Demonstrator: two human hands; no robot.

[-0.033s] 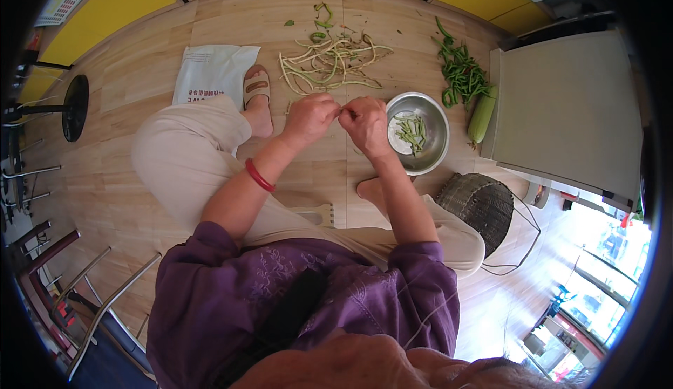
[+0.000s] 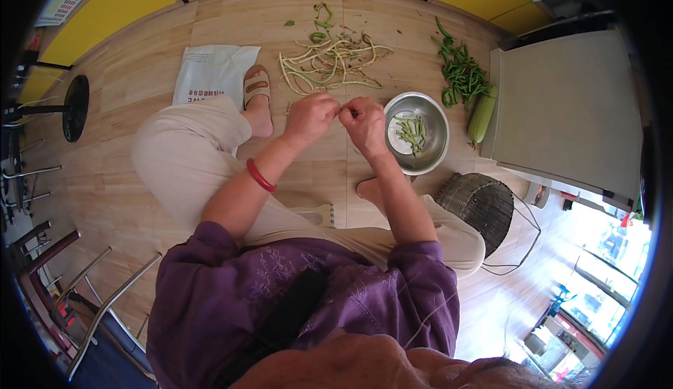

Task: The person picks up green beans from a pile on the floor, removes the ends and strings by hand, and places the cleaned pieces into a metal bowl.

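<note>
My left hand (image 2: pixel 313 117) and my right hand (image 2: pixel 364 124) meet fingertip to fingertip above the floor, both pinched closed. Whatever sits between the fingers is too small and covered to make out. Just beyond them lies a loose pile of long beans (image 2: pixel 335 65), pale green and tangled. Beside my right hand stands a round metal bowl (image 2: pixel 439 117) holding several short cut or snapped bean pieces (image 2: pixel 412 134). A red bangle (image 2: pixel 260 175) circles my left wrist.
Green peppers (image 2: pixel 460 70) are heaped at the right, near a long green gourd (image 2: pixel 482 117) against a grey cabinet (image 2: pixel 568 115). A dark woven basket (image 2: pixel 484 210) stands by my right knee. A white plastic bag (image 2: pixel 210 73) lies by my left foot. Metal-framed chairs (image 2: pixel 105 305) are at the left.
My right hand has shifted very slightly to the left; the fingertips of both hands stay together. Nothing else visibly differs.
</note>
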